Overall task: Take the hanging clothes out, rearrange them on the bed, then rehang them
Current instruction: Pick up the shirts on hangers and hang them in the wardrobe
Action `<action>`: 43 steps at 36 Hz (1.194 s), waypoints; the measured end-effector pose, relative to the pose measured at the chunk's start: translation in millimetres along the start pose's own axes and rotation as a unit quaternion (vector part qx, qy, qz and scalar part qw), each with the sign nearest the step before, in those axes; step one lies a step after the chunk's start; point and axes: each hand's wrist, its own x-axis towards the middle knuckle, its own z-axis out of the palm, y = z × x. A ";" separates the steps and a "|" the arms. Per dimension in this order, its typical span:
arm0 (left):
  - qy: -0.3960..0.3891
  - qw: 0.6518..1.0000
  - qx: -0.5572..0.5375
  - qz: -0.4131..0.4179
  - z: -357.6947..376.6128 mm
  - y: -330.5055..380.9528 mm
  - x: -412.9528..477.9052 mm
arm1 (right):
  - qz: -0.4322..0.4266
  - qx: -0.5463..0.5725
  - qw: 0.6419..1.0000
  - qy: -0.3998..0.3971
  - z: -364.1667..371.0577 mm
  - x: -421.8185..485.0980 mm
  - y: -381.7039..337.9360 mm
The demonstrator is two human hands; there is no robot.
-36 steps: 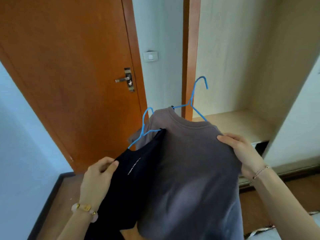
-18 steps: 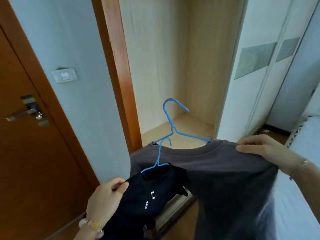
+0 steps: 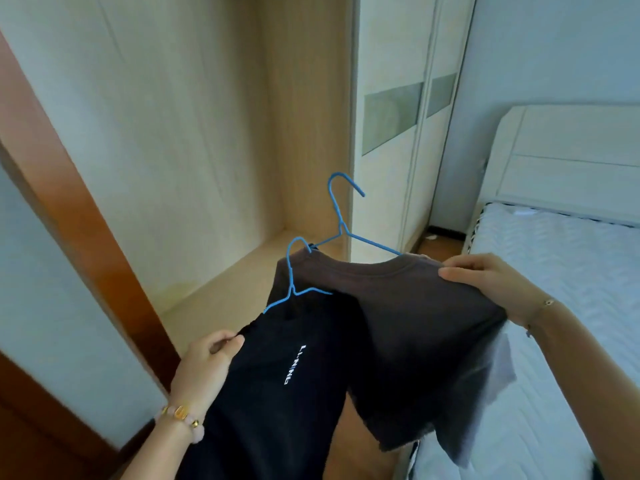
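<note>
Left hand [image 3: 207,358], at 7 o'clock, pinches the black printed garment [image 3: 287,393] on its blue wire hanger [image 3: 292,289]. Right hand [image 3: 491,285], at 3 o'clock, grips the grey-brown cotton T-shirt [image 3: 415,334]. Both garments hang between the hands.

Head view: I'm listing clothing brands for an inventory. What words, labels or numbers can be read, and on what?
"LI-NING": white print, slightly blurred, on the black garment that the left hand grips.
The grey-brown T-shirt in the right hand shows no print; nothing else is readable.
</note>
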 end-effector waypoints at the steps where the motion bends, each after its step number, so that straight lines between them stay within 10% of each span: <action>1: -0.009 1.000 -0.026 -0.010 5.9 4.5 5.2 | 0.004 0.001 1.000 0.012 -2.4 2.6 2.6; 17: -0.062 0.952 -0.272 -0.123 44.7 80.0 125.0 | 0.019 0.113 0.979 0.166 6.3 74.5 3.8; 43: 0.093 0.934 -0.327 0.106 -47.8 203.0 380.1 | -0.114 0.153 0.980 -0.045 116.6 389.4 -178.9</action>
